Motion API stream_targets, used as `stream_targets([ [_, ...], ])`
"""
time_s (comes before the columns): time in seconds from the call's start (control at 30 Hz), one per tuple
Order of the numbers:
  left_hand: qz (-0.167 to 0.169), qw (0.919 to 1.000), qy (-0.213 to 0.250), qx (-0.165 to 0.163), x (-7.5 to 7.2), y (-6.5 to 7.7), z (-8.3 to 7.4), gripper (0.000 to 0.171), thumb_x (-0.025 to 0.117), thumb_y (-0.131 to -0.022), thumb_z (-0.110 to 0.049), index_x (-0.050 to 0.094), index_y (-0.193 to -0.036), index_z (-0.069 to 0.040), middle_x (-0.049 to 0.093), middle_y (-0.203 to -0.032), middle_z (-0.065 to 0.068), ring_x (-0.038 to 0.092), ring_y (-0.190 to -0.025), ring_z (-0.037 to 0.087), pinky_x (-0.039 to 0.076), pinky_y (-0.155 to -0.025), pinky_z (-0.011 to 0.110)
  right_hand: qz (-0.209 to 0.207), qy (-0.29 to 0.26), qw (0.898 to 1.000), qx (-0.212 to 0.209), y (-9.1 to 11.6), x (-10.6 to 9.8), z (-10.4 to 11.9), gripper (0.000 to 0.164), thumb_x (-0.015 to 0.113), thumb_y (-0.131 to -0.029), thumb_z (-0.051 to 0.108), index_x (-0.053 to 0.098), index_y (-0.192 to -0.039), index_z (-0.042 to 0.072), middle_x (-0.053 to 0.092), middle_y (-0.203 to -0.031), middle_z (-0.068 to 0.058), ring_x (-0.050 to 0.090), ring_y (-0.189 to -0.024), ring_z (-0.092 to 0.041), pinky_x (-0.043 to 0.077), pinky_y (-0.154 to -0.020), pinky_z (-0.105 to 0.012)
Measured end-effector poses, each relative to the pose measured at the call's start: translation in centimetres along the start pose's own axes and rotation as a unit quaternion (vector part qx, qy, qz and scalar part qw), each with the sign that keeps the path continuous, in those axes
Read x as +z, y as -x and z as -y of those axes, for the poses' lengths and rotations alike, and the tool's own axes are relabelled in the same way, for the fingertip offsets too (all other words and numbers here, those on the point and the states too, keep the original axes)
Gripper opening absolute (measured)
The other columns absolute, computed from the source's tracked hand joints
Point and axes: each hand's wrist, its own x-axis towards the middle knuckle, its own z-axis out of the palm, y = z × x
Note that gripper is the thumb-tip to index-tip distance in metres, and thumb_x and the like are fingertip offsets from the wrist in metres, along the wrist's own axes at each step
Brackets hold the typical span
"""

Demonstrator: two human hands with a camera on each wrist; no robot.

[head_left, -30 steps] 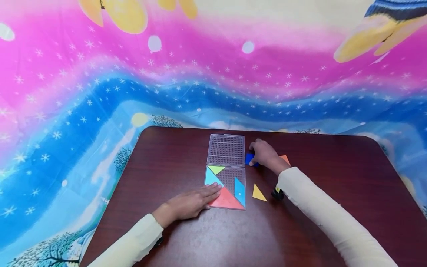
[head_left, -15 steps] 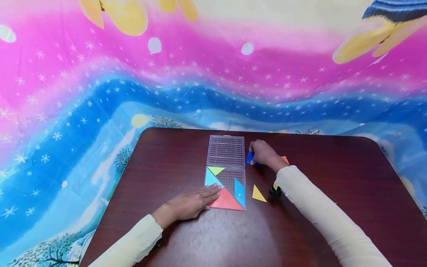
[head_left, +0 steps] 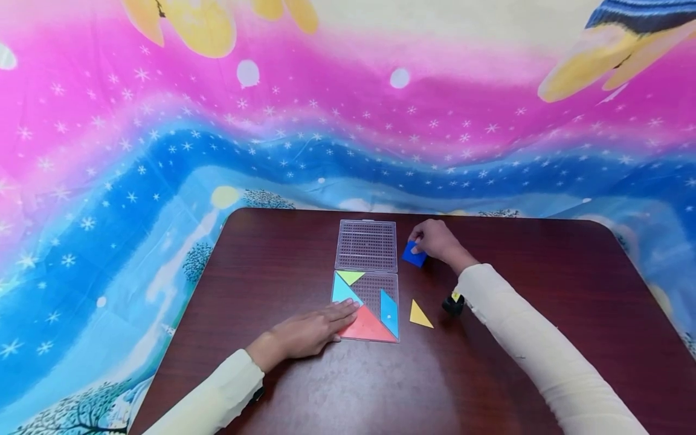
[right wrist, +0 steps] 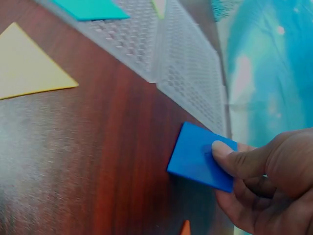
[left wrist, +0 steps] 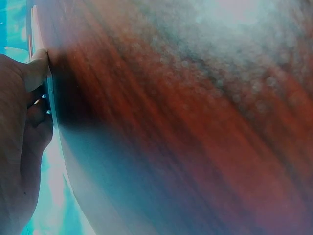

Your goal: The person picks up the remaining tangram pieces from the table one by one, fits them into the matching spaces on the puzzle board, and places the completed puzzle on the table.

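Grip of my right hand (head_left: 435,240) found clamped on the blue piece (head_left: 414,256), thumb (right wrist: 227,155) on its upper face, its free part projecting left of the grip (an orange tip (right wrist: 185,229), partly out of the wrist view, shows near it). Left of that grip lies the two-panel grid case (head_left: 374,292); nearer my body than the grip, and apart from it, lies the yellow triangle (head_left: 420,316). My left hand (head_left: 311,331), fingers extended, rests on the red triangle (head_left: 372,328), well left of the right-hand grip.
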Motion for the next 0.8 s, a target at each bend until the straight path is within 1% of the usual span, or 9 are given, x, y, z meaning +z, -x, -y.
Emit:
stream_targets([
  [0.1,0.0,1.0,-0.001,0.0,0.0,0.0,0.0,0.056,0.046,-0.11,-0.028,0.031,-0.162,-0.012,0.021,-0.172,0.002,0.021,-0.16,0.019,0.029,-0.127,0.037,-0.002,-0.009,1.0,0.009,0.2,-0.9,-0.1,0.026,0.071,-0.097,0.01,0.072,-0.119,-0.002,0.069,-0.116,-0.02,0.064,-0.102,-0.031,0.057,-0.085,-0.041],
  [0.2,0.002,1.0,0.003,-0.001,0.0,0.0,0.0,0.056,0.046,-0.11,-0.029,0.03,-0.162,-0.013,0.021,-0.173,0.001,0.02,-0.16,0.019,0.029,-0.127,0.037,0.0,-0.019,1.0,0.017,0.5,-1.6,-0.1,0.026,0.07,-0.098,0.013,0.071,-0.12,-0.001,0.069,-0.11,-0.018,0.066,-0.098,-0.03,0.056,-0.081,-0.04],
  [0.3,0.002,1.0,0.006,-0.003,0.0,0.1,0.0,0.057,0.046,-0.11,-0.029,0.03,-0.162,-0.013,0.02,-0.173,0.001,0.02,-0.16,0.018,0.029,-0.127,0.037,0.008,-0.058,0.998,0.025,0.8,-2.2,0.1,0.027,0.069,-0.099,0.013,0.068,-0.121,-0.002,0.067,-0.11,-0.019,0.069,-0.099,-0.031,0.06,-0.083,-0.042],
  [0.37,0.001,1.0,0.006,-0.004,0.0,0.1,0.0,0.057,0.046,-0.11,-0.029,0.03,-0.162,-0.013,0.02,-0.173,0.001,0.02,-0.16,0.018,0.029,-0.127,0.037,0.015,-0.092,0.995,0.033,1.0,-2.3,0.1,0.028,0.069,-0.099,0.013,0.067,-0.122,-0.003,0.066,-0.114,-0.02,0.07,-0.104,-0.034,0.062,-0.088,-0.045],
  [0.5,0.001,1.0,0.003,-0.005,0.1,0.1,-0.1,0.057,0.046,-0.11,-0.03,0.029,-0.163,-0.014,0.02,-0.173,0.0,0.02,-0.16,0.018,0.029,-0.127,0.036,0.023,-0.143,0.988,0.047,1.2,-2.4,0.2,0.03,0.067,-0.1,0.011,0.064,-0.125,-0.005,0.065,-0.123,-0.024,0.069,-0.113,-0.04,0.061,-0.094,-0.048],
  [0.6,0.0,1.0,0.002,-0.005,0.1,0.1,-0.1,0.057,0.045,-0.11,-0.03,0.029,-0.162,-0.014,0.02,-0.173,0.0,0.02,-0.16,0.018,0.03,-0.127,0.036,0.025,-0.173,0.983,0.05,1.3,-2.5,0.3,0.032,0.066,-0.1,0.009,0.063,-0.128,-0.006,0.065,-0.126,-0.026,0.07,-0.112,-0.038,0.06,-0.095,-0.049],
  [0.67,-0.001,1.0,0.0,-0.003,0.1,0.1,-0.1,0.057,0.046,-0.11,-0.029,0.03,-0.162,-0.013,0.02,-0.173,0.001,0.021,-0.16,0.018,0.03,-0.127,0.036,0.027,-0.193,0.98,0.049,1.4,-2.5,0.5,0.032,0.065,-0.101,0.008,0.062,-0.129,-0.007,0.066,-0.126,-0.026,0.072,-0.108,-0.034,0.059,-0.096,-0.05],
  [0.73,-0.003,1.0,-0.001,0.0,0.2,0.1,-0.1,0.057,0.046,-0.11,-0.029,0.03,-0.162,-0.013,0.021,-0.173,0.001,0.021,-0.16,0.019,0.03,-0.127,0.036,0.027,-0.207,0.977,0.046,1.6,-2.5,0.7,0.033,0.065,-0.101,0.008,0.062,-0.13,-0.007,0.066,-0.126,-0.026,0.073,-0.104,-0.03,0.059,-0.097,-0.051],
  [0.8,-0.005,1.0,-0.004,0.003,0.2,0.1,0.0,0.057,0.046,-0.11,-0.028,0.03,-0.162,-0.013,0.021,-0.172,0.001,0.022,-0.159,0.019,0.031,-0.127,0.037,0.03,-0.217,0.975,0.043,1.7,-2.5,1.0,0.034,0.064,-0.101,0.007,0.062,-0.132,-0.007,0.066,-0.126,-0.027,0.072,-0.104,-0.028,0.059,-0.097,-0.051],
])
